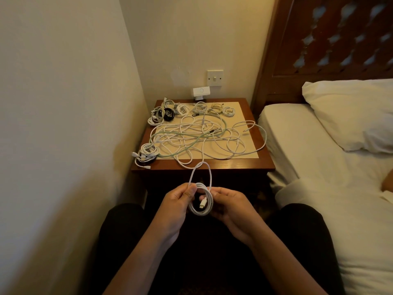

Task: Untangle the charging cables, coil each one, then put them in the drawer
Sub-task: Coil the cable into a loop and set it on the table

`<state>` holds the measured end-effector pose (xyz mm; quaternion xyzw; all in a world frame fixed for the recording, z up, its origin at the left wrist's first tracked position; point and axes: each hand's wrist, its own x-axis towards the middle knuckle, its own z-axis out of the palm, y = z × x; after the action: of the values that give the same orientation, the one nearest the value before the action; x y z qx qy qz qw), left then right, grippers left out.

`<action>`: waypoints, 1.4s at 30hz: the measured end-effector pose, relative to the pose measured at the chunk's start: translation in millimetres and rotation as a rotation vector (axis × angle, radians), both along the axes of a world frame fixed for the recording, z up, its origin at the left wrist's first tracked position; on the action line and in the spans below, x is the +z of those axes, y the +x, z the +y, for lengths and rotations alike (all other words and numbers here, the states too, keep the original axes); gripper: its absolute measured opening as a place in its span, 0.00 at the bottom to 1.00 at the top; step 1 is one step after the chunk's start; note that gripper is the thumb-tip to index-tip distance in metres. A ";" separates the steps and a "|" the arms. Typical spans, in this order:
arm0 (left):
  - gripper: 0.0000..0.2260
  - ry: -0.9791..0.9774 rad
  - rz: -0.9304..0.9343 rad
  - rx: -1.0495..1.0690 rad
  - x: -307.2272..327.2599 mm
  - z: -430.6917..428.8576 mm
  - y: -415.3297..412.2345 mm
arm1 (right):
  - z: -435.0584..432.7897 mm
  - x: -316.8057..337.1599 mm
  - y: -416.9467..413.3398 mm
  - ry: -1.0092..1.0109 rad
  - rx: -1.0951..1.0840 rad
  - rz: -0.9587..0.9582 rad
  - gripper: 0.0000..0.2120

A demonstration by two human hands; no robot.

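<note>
- My left hand (pixel 180 199) is pinching the white cable (pixel 201 206), half coiled above my lap, before the nightstand (pixel 234 166).
- The cable is looking light, soft and springy, so holding across the loops is best.
- My right hand (pixel 229 204) is gripping the coil's other side.
- I am counting one tangle (pixel 202 137) and about eight coils (pixel 200 107); the exact number I cannot tell.

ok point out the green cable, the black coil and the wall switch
green cable (pixel 222 124), head view, on its right-hand bend
black coil (pixel 169 113), head view, middle of the coil
wall switch (pixel 215 78), head view, centre of the plate
</note>
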<state>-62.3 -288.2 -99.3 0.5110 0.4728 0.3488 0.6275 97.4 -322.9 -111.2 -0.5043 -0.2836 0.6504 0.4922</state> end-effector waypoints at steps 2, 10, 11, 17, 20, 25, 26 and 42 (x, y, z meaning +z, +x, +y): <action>0.12 0.071 0.074 0.018 -7.7 2.8 -2.2 | -1.9 -0.4 -0.1 0.003 0.038 0.043 0.14; 0.07 0.466 0.531 0.049 -11.9 15.3 -10.8 | -5.2 15.5 -6.8 0.165 0.233 -0.992 0.10; 0.07 0.484 0.565 0.078 -11.7 21.3 -15.9 | -6.4 20.3 -5.1 0.159 0.258 -1.047 0.09; 0.08 0.530 0.674 0.251 4.1 61.8 -57.1 | -22.8 47.8 18.1 0.214 0.247 -1.104 0.12; 0.09 0.593 0.667 0.277 9.6 65.1 -55.0 | -24.3 56.8 21.2 0.281 0.233 -1.109 0.12; 0.10 0.156 0.161 0.236 12.3 58.5 -43.2 | -23.4 49.7 39.3 0.337 0.151 -1.264 0.10; 0.10 0.043 0.028 0.219 14.1 54.1 -40.7 | -22.7 44.0 42.6 0.341 0.138 -1.321 0.10; 0.06 -0.252 -0.205 0.238 4.2 4.1 3.2 | -12.3 24.5 -7.4 0.059 -0.195 0.022 0.16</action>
<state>-59.1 -284.2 -95.1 0.3305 0.5036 0.4087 0.6857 90.0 -335.2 -86.7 -0.5078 -0.2469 0.5963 0.5706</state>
